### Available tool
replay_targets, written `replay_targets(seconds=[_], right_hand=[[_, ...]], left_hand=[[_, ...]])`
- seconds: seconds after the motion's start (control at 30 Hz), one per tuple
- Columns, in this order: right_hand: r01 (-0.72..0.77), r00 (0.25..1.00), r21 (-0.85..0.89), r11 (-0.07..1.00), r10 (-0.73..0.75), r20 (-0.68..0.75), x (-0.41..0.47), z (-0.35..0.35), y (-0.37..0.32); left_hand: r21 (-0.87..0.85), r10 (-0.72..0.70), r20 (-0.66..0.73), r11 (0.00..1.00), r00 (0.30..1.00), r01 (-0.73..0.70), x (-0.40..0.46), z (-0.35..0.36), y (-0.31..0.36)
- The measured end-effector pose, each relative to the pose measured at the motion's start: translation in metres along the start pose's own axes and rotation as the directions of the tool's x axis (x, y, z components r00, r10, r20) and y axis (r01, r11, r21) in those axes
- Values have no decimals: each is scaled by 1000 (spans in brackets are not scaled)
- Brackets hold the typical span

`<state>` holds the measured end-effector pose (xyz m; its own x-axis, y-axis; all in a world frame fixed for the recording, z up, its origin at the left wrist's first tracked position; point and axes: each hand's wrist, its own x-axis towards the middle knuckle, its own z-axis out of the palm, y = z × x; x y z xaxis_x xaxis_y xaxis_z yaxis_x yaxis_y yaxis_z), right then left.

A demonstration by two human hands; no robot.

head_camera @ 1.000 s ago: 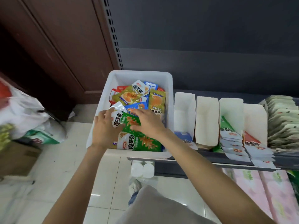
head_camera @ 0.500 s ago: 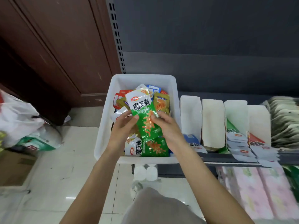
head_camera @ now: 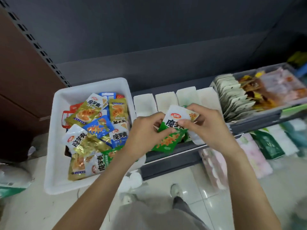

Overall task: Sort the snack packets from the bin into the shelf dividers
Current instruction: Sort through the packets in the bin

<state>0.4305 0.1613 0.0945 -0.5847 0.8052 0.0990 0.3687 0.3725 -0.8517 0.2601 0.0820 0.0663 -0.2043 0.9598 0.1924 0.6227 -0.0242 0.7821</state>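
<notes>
Green packet moved from bin to over dividers, L hand & R hand both pinching it

The one camera sat on my head and looked forward and steeply down over both forearms, close enough that my left hand and right hand filled the middle of the wide, edge-bent view. Beyond my hands it faced the dark shelf back wall; to the left of my left hand lay the white bin, just past my fingers the white dividers, and below my wrists the tiled floor. No second view overlapped it.
</notes>
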Motion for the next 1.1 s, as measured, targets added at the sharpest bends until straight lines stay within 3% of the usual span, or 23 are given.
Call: replay_targets(seconds=[0.17, 0.27, 0.47, 0.7, 0.8, 0.87, 1.0, 1.1], right_hand=[[146, 958, -204, 968, -189, -216, -6, -67, 38], [211, 906, -344, 915, -315, -282, 2, -78, 66], [259, 930, -359, 897, -332, -158, 20, -59, 117], [386, 828, -506, 771, -532, -178, 21, -70, 125], [383, 858, -547, 744, -506, -86, 25, -57, 134], [384, 890, -617, 687, -454, 49, 34, -43, 142], [398, 917, -756, 519, -227, 327, 43, -26, 151], [397, 916, -667, 630, -230, 328, 37, -30, 134]], left_hand=[[-56, 94, -151, 993, 984, -103, 41, 66, 32], [-22, 79, -208, 996, 975, -85, 60, 94, 36], [294, 28, -195, 955, 980, 31, 62, 115, 20], [278, 22, -179, 960, 984, 30, 64, 128, 22], [389, 14, -158, 920, 987, 49, 62, 131, 9], [489, -8, -128, 870, 992, 70, 58, 130, 0], [479, -48, -118, 872, 992, 99, 45, 122, -6], [418, -39, -254, 897, 966, 146, 27, 101, -2]])
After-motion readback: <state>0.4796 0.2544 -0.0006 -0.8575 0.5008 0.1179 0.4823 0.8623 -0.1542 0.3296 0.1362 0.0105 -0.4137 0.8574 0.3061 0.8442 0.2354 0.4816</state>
